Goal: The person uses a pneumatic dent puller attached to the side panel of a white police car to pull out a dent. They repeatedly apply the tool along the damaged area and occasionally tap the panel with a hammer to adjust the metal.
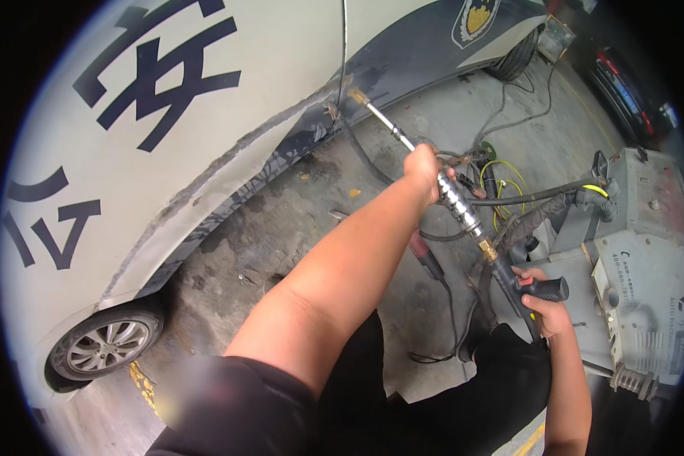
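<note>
My left hand (425,171) is closed around the chrome shaft of a long pulling tool (460,209), with my forearm reaching up from the lower edge. My right hand (543,308) grips the tool's black handle (547,287), which has a red button and sits below a brass fitting. The tool's brass-coloured tip (358,96) is at a rough grey repair strip (243,144) along the white and dark car's side (273,53); I cannot tell whether it touches the metal. A dark cable with a clamp (331,111) hangs from the panel just left of the tip.
A grey welding machine (638,266) with hoses stands to my right. Cables, a yellow hose (513,171) and a red and black power tool (425,254) lie on the concrete floor (205,273). The car's wheel (106,342) is at lower left; another dark car (623,91) is at upper right.
</note>
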Demonstrator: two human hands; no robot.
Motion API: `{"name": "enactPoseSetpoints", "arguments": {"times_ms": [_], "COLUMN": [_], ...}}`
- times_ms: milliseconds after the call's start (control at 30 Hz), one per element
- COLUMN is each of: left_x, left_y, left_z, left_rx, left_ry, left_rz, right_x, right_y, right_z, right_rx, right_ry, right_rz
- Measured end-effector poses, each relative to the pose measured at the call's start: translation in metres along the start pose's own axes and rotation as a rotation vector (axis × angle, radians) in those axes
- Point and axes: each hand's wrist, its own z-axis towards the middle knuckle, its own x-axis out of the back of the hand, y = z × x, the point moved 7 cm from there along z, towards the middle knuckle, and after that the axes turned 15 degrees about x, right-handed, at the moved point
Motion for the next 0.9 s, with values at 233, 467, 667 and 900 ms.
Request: {"name": "enactPoseSetpoints", "arguments": {"times_ms": [233, 467, 667, 900], "left_x": [0.004, 0.018, 0.015, 0.017], "left_y": [0.013, 0.01, 0.009, 0.01], "left_z": [-0.004, 0.005, 0.012, 0.017], "left_rx": [-0.032, 0.021, 0.017, 0.022], "left_ry": [0.029, 0.076, 0.085, 0.129], "left_rz": [0.0, 0.011, 0.012, -0.02], "right_x": [-0.001, 0.0, 0.004, 0.008], "right_y": [0.008, 0.015, 0.02, 0.025], "right_z": [0.014, 0.014, 0.017, 0.019], "right_rx": [-0.048, -0.077, -0.055, -0.086], "right_ry": [0.103, 0.087, 0.073, 0.088], "right_rz": [0.064, 0.084, 0.102, 0.083]}}
